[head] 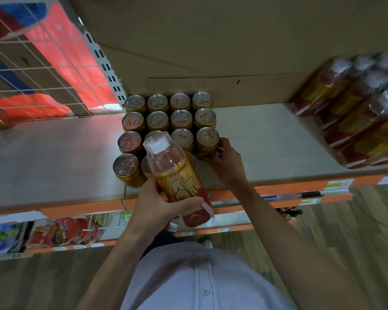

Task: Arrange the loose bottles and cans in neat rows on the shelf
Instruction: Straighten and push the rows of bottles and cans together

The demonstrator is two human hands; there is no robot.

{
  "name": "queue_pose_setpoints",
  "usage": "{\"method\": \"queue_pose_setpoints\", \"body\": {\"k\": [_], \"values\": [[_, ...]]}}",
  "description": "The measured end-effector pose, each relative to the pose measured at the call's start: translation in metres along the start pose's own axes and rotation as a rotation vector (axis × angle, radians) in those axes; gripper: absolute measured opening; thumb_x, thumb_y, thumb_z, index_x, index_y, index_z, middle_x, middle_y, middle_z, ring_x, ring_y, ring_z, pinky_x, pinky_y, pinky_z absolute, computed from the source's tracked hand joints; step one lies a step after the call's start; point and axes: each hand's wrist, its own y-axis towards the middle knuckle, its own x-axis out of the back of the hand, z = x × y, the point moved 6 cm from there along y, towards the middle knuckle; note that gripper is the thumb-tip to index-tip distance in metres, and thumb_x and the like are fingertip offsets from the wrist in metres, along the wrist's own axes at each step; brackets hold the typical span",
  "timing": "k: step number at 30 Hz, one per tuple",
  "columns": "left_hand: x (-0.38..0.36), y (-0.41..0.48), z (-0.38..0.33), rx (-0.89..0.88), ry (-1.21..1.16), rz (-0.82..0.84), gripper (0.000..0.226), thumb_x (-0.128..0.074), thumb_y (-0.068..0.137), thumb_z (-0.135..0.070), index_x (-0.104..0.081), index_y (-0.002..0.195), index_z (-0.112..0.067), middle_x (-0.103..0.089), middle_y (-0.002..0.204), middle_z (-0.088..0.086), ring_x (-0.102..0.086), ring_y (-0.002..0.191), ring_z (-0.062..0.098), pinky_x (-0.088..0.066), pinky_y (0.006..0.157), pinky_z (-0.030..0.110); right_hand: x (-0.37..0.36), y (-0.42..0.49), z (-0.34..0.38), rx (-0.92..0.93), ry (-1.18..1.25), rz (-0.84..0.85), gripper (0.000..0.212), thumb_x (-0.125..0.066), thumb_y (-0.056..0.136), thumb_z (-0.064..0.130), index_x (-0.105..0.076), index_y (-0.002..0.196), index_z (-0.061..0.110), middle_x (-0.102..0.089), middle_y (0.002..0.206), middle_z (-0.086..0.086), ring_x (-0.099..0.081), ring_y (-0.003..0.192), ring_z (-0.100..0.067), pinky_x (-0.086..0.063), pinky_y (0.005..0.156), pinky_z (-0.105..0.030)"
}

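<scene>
1. Clear plastic bottle with white cap and gold-and-red label (177,175): frame centre, up in the air over the front of the can block, tilted, cap toward upper left, base toward lower right past the shelf's front edge.
2. Left hand (164,204): wrapped round the bottle's lower half from the left, thumb across the label, fingers curled underneath. Firm hold.
3. Right hand (230,163): just right of the bottle, fingers and thumb curled round the side of the gold end can with silver top (207,139), at the right end of the third row from the back.
4. Block of gold cans (157,121): upright, touching, four columns, centre of frame; front row partly hidden by the bottle.
5. Pale grey shelf board with orange front strip (54,153): cans stand on it, price tags on the strip at right.
6. Shrink-wrapped pack of red-and-gold bottles (356,121): right edge, same shelf, well apart from the cans.
7. White wire mesh panel (43,63): upper left, red and blue packaging behind it. Brown cardboard sheet (211,41): top, behind the cans.
8. Red-lidded tubs (70,229): lower left, on a lower shelf. Pale buttoned shirt (199,276): bottom centre.
</scene>
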Motion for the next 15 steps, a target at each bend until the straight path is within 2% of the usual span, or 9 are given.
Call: {"method": "queue_pose_setpoints", "body": {"k": [3, 6, 9, 12, 15], "values": [[-0.004, -0.004, 0.004, 0.009, -0.021, 0.012, 0.078, -0.088, 0.045, -0.036, -0.058, 0.115, -0.023, -0.073, 0.098, -0.01, -0.068, 0.091, 0.001, -0.054, 0.065, 0.013, -0.001, 0.0, -0.001, 0.017, -0.011, -0.003, 0.057, -0.078, 0.084, 0.032, -0.051, 0.131, 0.018, -0.068, 0.128, -0.004, -0.063, 0.118, -0.026, -0.052, 0.099, -0.046], [-0.012, -0.005, 0.006, 0.027, -0.019, 0.015, 0.071, -0.087, 0.045, -0.037, -0.057, 0.109, -0.03, -0.072, 0.096, -0.014, -0.067, 0.088, -0.003, -0.052, 0.061, 0.011, -0.003, 0.002, -0.001, 0.054, -0.062, 0.016, 0.057, -0.076, 0.085, 0.037, -0.049, 0.132, 0.019, -0.067, 0.13, -0.003, -0.063, 0.117, -0.026, -0.052, 0.097, -0.046], [-0.016, -0.008, 0.008, 0.037, 0.021, 0.012, 0.072, -0.091, 0.048, -0.046, -0.057, 0.111, -0.033, -0.07, 0.101, -0.016, -0.066, 0.095, 0.002, -0.052, 0.064, 0.014, -0.003, 0.004, -0.003, 0.064, -0.079, 0.017, 0.057, -0.075, 0.086, 0.04, -0.048, 0.133, 0.021, -0.066, 0.131, -0.002, -0.063, 0.116, -0.025, -0.051, 0.095, -0.042], [-0.017, -0.011, 0.007, 0.01, 0.064, 0.001, 0.063, -0.089, 0.055, -0.044, -0.057, 0.109, -0.036, -0.069, 0.099, -0.018, -0.062, 0.094, -0.006, -0.051, 0.062, 0.009, -0.004, 0.003, -0.005, 0.042, -0.064, 0.026, 0.057, -0.074, 0.087, 0.04, -0.047, 0.134, 0.023, -0.065, 0.13, -0.001, -0.063, 0.116, -0.026, -0.051, 0.095, -0.042], [-0.017, -0.015, 0.008, -0.041, 0.116, 0.013, 0.068, -0.093, 0.055, -0.045, -0.058, 0.112, -0.036, -0.068, 0.103, -0.017, -0.061, 0.098, -0.007, -0.051, 0.068, 0.009, -0.001, -0.002, 0.003, 0.034, -0.066, 0.032, 0.055, -0.071, 0.089, 0.043, -0.045, 0.134, 0.023, -0.062, 0.131, -0.003, -0.061, 0.115, -0.027, -0.048, 0.09, -0.039]]}}
